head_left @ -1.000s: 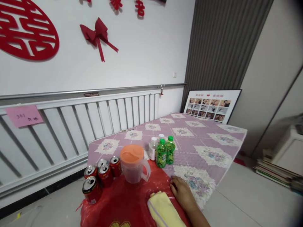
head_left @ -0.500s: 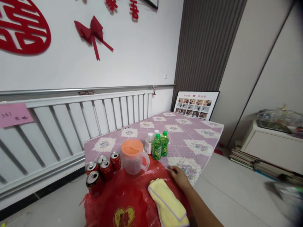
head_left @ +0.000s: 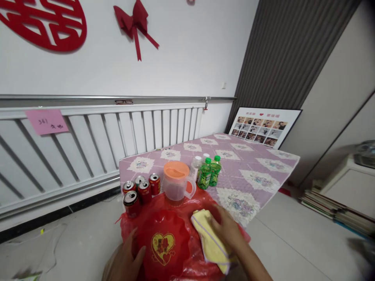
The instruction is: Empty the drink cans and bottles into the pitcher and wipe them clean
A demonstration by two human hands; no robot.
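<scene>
My left hand (head_left: pixel 129 257), thumb and fingers apart, is at the left edge of a red scalloped tray (head_left: pixel 175 238) with a gold heart print. Whether it touches the rim I cannot tell. My right hand (head_left: pixel 225 226), a little blurred, is over the right side of a folded yellow towel (head_left: pixel 206 234) with purple edging. Its thumb and fingers are spread, with nothing visible between them. Tray and towel both lie on a red plastic sheet (head_left: pixel 196 257). Beyond the tray stands a clear plastic pitcher (head_left: pixel 174 189) with an orange lid.
Several opened red drink cans (head_left: pixel 144 191) cluster left of the pitcher. Green-capped bottles (head_left: pixel 205 175) and a white-capped bottle (head_left: pixel 195 168) stand to its right. A purple patterned tablecloth (head_left: pixel 228 183) covers the table, which stands by a white radiator (head_left: pixel 140 128). A photo board (head_left: pixel 263 127) leans behind.
My left hand has come into view beside the tray. My right hand has moved from the sheet's far right edge back over the towel. The camera view has shifted.
</scene>
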